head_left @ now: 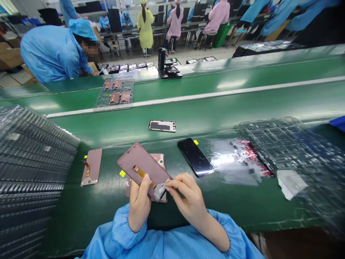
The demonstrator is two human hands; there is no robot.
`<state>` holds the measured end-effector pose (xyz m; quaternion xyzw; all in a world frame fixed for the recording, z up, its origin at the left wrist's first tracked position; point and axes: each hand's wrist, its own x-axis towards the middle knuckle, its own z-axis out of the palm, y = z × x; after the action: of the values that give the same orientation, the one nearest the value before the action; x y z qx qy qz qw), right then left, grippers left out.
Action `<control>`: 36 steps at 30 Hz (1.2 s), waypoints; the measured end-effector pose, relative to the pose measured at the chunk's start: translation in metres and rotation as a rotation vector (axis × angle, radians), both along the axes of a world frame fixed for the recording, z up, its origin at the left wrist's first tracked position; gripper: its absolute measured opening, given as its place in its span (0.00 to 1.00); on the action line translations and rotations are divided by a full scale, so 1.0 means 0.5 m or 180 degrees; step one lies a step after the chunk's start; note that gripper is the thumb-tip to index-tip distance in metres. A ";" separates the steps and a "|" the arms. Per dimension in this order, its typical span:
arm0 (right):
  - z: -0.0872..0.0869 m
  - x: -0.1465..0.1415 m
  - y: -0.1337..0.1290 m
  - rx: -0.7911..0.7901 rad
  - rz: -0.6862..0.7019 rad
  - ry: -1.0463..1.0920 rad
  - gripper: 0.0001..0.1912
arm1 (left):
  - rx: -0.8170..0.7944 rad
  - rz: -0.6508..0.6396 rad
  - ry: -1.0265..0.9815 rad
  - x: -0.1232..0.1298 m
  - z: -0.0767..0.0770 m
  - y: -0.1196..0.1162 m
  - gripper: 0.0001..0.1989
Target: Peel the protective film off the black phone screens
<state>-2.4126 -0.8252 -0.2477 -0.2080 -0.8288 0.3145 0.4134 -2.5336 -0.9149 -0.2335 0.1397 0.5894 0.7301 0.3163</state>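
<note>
The left hand [140, 203] has its fingers [145, 182] clamped on a flat, mauve, rectangular phone-screen panel [152, 163], thumb across its upward face, the panel tilted above the dark green surface [105, 216]. Just beyond the thumb runs a ribbon-like orange flex cable [140, 172]. At the panel's near corner, the right hand [190, 194] has thumb and index finger together, pinching a small, pale, translucent film [161, 190]. Another mauve panel [160, 159] shows partly beneath the held one, behind the left fingers. Well to the left of those fingers lies a mauve panel with a curved orange cable [93, 162]. Beyond the right fingers rests a glossy black phone-shaped slab [195, 158]; farther right of them lie thin clear plastic films with red tabs [237, 162] and a crumpled white paper [290, 183]. Farther ahead of both hands' fingers is a flat silver-and-dark-grey phone frame [162, 126].
</note>
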 end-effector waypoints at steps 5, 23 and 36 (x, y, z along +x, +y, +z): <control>0.001 -0.002 0.002 -0.0033 -0.0012 -0.0020 0.06 | -0.0100 0.0107 0.0114 -0.004 -0.012 -0.007 0.19; -0.003 -0.009 0.007 -0.0322 0.0197 -0.0022 0.06 | -0.0055 0.0183 0.0167 -0.006 -0.036 -0.014 0.17; -0.009 -0.008 -0.002 -0.0327 0.0135 0.0150 0.04 | 0.0057 0.0160 0.0167 -0.003 -0.017 -0.008 0.20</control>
<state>-2.4166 -0.8261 -0.2520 -0.2038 -0.8058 0.3701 0.4149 -2.5350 -0.9190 -0.2420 0.1468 0.5942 0.7392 0.2810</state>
